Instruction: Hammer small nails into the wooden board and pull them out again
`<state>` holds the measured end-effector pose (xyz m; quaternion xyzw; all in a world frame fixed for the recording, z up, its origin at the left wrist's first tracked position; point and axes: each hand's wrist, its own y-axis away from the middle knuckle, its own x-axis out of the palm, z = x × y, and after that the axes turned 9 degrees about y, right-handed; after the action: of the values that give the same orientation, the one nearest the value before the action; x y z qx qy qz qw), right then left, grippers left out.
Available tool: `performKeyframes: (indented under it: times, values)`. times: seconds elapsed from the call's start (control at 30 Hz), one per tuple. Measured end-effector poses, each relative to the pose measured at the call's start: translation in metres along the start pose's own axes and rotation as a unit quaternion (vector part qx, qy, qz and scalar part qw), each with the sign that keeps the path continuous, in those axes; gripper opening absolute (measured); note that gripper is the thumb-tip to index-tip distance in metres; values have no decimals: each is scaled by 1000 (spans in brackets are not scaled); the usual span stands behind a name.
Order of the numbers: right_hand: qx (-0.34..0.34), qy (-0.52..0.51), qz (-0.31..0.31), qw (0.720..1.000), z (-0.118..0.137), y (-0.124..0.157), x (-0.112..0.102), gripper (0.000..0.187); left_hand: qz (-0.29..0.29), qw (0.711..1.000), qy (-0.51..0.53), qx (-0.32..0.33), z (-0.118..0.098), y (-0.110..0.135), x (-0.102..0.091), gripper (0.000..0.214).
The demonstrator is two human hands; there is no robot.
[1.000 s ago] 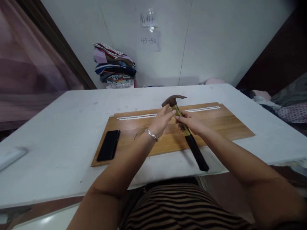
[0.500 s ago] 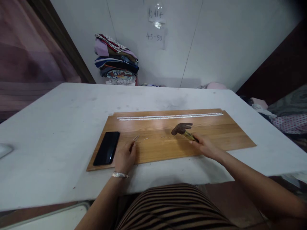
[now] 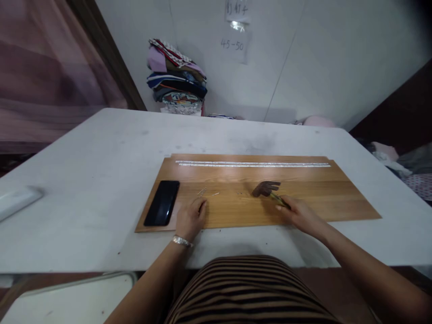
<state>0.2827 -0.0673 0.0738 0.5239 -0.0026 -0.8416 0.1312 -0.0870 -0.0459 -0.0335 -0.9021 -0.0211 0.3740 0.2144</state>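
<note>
My right hand point(image 3: 300, 216) is wrapped round the yellowish handle of a claw hammer point(image 3: 266, 189). The dark, rusty hammer head is low over the middle of a wooden board point(image 3: 307, 191), its claw pointing right; whether it touches the wood I cannot tell. At the board's front left my left hand point(image 3: 191, 218) rests with curled fingers, and whatever they may hold is hidden. Just beyond those fingers lie a few thin nails point(image 3: 202, 191), with one more nail point(image 3: 215, 194) to their right. Small dark specks point(image 3: 239, 193) mark the wood left of the hammer head.
A black phone point(image 3: 162, 203) lies on the board's left end. Two white marked strips point(image 3: 253, 164) run along its far side. The board lies on a white table point(image 3: 101, 180), with a white object point(image 3: 20, 202) at the left. Folded clothes point(image 3: 177, 81) are stacked behind.
The hammer head has come down closer to the board. My left hand has drawn back slightly from the nails. The whole view has shifted, so everything appears farther right.
</note>
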Motion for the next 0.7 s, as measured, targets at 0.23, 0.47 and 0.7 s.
performKeyframes:
  times: [0.23, 0.47, 0.7]
  values:
    - [27, -13, -18, 999, -8, 1, 3, 35, 33, 999, -7, 17, -22, -15, -8, 20]
    - [29, -24, -30, 999, -22, -1, 15, 32, 100, 994, -26, 24, -49, -17, 6, 23]
    - [26, -23, -31, 999, -17, 0, 5, 28, 153, 986, 1, 59, -53, 17, 18, 25]
